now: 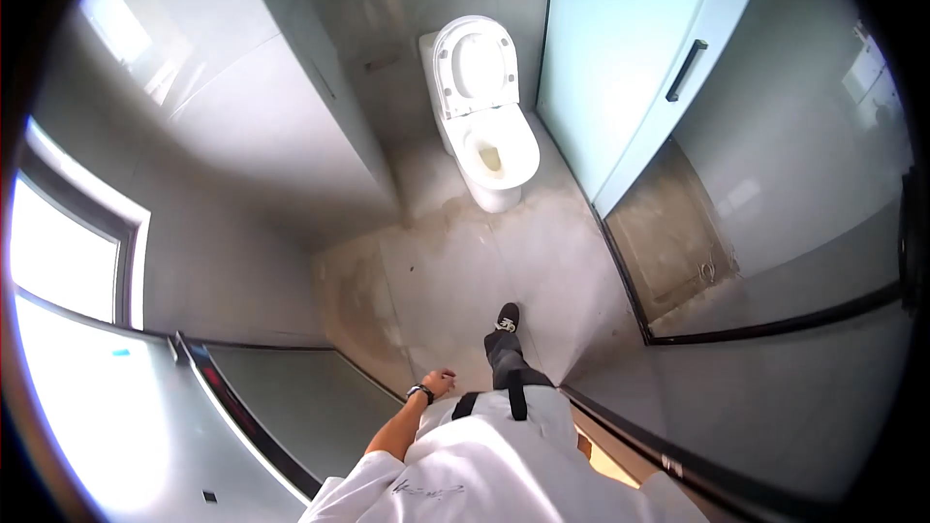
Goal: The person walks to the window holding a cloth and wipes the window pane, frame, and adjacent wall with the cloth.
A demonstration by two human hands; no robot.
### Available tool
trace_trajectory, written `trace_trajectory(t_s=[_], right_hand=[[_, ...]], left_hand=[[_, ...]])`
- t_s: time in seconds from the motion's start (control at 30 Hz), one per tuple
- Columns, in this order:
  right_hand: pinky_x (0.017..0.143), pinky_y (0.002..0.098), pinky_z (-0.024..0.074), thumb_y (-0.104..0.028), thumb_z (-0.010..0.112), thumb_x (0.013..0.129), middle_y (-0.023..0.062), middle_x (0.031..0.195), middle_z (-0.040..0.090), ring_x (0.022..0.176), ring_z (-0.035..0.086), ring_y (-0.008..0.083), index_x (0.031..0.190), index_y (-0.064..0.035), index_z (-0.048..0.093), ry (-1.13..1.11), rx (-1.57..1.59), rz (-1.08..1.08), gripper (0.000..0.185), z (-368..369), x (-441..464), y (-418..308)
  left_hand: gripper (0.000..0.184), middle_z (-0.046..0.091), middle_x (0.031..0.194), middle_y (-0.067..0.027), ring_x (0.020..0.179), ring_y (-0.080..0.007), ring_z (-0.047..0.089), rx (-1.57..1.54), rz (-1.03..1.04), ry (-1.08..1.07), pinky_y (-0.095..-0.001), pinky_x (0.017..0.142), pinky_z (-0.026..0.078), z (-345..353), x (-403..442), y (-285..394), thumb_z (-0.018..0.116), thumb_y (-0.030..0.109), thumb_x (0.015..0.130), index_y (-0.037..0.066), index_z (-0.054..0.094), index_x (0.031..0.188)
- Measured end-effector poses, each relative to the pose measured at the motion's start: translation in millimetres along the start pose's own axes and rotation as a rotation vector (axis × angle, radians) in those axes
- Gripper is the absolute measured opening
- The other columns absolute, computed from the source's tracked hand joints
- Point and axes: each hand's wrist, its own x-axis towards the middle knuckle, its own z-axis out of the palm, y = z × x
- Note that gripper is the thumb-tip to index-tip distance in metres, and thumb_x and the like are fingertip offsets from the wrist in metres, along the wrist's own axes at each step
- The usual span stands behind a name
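Observation:
My left hand [441, 384] hangs beside my left hip, with a dark watch [420, 393] on its wrist. Its fingers look loosely curled, and whether anything is in them is too small to tell. My right hand is hidden behind my body; only a bit of skin shows at the right side of my white shirt [484, 470]. In front of me stands a white toilet [497, 150] with its lid [479, 63] raised. Neither hand touches it.
A frosted glass door [630, 39] with a black handle [686, 71] stands at the upper right. Beyond its frame lies a stained, recessed floor [668, 232]. A window [63, 242] and a glass panel [107, 407] are at the left. My dark shoe [508, 317] is on the tiles.

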Motion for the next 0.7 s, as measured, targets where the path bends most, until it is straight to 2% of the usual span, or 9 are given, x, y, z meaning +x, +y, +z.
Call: trace_trajectory(t_s=[0.07, 0.13, 0.2, 0.33, 0.37, 0.4, 0.43, 0.5, 0.7], right_hand=[[0.065, 0.0445, 0.0519, -0.016, 0.058, 0.081, 0.0179, 0.076, 0.069, 0.074, 0.068, 0.0357, 0.077, -0.0064, 0.069, 0.176, -0.046, -0.217, 0.015, 13.0, 69.2, -18.1], [0.069, 0.0467, 0.0518, -0.023, 0.065, 0.081, 0.0196, 0.082, 0.069, 0.08, 0.068, 0.0376, 0.081, -0.0031, 0.068, -0.022, 0.316, 0.243, 0.02, -58.4, 92.5, -117.4], [0.071, 0.0477, 0.0509, -0.03, 0.072, 0.078, 0.0205, 0.083, 0.068, 0.079, 0.066, 0.0386, 0.085, -0.0011, 0.067, 0.159, 0.123, -0.032, 0.03, -120.7, 101.7, -190.9], [0.07, 0.0481, 0.0502, -0.034, 0.076, 0.075, 0.0199, 0.08, 0.067, 0.077, 0.065, 0.0392, 0.086, -0.0012, 0.067, 0.157, 0.111, 0.058, 0.035, -162.8, 153.5, -254.1], [0.07, 0.0477, 0.0501, -0.033, 0.077, 0.074, 0.0198, 0.08, 0.067, 0.077, 0.064, 0.0398, 0.086, -0.0011, 0.066, 0.189, 0.126, 0.066, 0.035, -170.0, 156.7, -267.2], [0.07, 0.0473, 0.0499, -0.032, 0.078, 0.074, 0.0198, 0.081, 0.067, 0.078, 0.064, 0.0404, 0.086, -0.0011, 0.065, 0.217, 0.14, 0.076, 0.036, -174.5, 158.7, -277.8], [0.07, 0.0473, 0.0499, -0.032, 0.078, 0.074, 0.0198, 0.081, 0.067, 0.078, 0.064, 0.0404, 0.086, -0.0011, 0.065, 0.205, 0.134, 0.087, 0.036, -178.5, 161.7, -285.9], [0.071, 0.0469, 0.0496, -0.031, 0.079, 0.074, 0.0203, 0.083, 0.066, 0.079, 0.064, 0.0409, 0.086, -0.0003, 0.063, 0.218, 0.119, 0.152, 0.037, -175.5, 164.4, -290.3], [0.068, 0.0466, 0.049, -0.03, 0.078, 0.075, 0.0214, 0.077, 0.064, 0.074, 0.063, 0.039, 0.08, 0.0033, 0.06, 0.165, 0.012, 0.374, 0.038, -190.2, 135.5, -358.9]], left_hand=[[0.035, 0.074, 0.091, -0.0101, 0.078, -0.0176, 0.07, 0.007, -0.119, 0.112, -0.031, 0.075, 0.056, -39.4, 17.9, 24.9, 0.059, 0.023, 0.087, 0.007, 0.069, 0.116], [0.033, 0.073, 0.089, -0.0099, 0.077, -0.0169, 0.07, 0.111, -0.07, 0.245, -0.0308, 0.072, 0.055, -74.1, 45.0, 25.2, 0.058, 0.024, 0.088, 0.006, 0.07, 0.114], [0.033, 0.073, 0.09, -0.0094, 0.079, -0.0176, 0.07, 0.076, -0.184, 0.279, -0.0314, 0.073, 0.056, -98.2, 43.1, 68.9, 0.058, 0.024, 0.088, 0.006, 0.071, 0.112], [0.032, 0.074, 0.096, -0.0095, 0.082, -0.0175, 0.071, -0.012, -0.272, 0.23, -0.0297, 0.078, 0.057, -124.3, 76.5, 132.5, 0.059, 0.024, 0.087, 0.008, 0.072, 0.112], [0.036, 0.073, 0.105, -0.0118, 0.093, -0.0207, 0.071, 0.019, -0.306, 0.18, -0.032, 0.086, 0.055, -125.1, 96.2, 134.4, 0.059, 0.029, 0.088, 0.011, 0.071, 0.116], [0.04, 0.07, 0.116, -0.0144, 0.108, -0.0261, 0.066, 0.197, -0.191, 0.063, -0.036, 0.097, 0.05, -118.8, 146.0, 81.8, 0.057, 0.037, 0.089, 0.013, 0.069, 0.12], [0.043, 0.068, 0.121, -0.0146, 0.118, -0.0304, 0.061, 0.103, -0.205, 0.0, -0.0396, 0.102, 0.046, -85.4, 215.9, 8.7, 0.053, 0.041, 0.091, 0.015, 0.068, 0.121], [0.043, 0.067, 0.122, -0.0154, 0.118, -0.0312, 0.06, -0.089, -0.342, 0.045, -0.0406, 0.1, 0.047, -96.7, 216.5, 53.3, 0.053, 0.042, 0.092, 0.014, 0.068, 0.121], [0.04, 0.069, 0.118, -0.0145, 0.113, -0.0306, 0.063, 0.042, -0.182, -0.042, -0.0416, 0.095, 0.049, -162.7, 287.2, 121.4, 0.052, 0.042, 0.092, 0.013, 0.069, 0.115]])
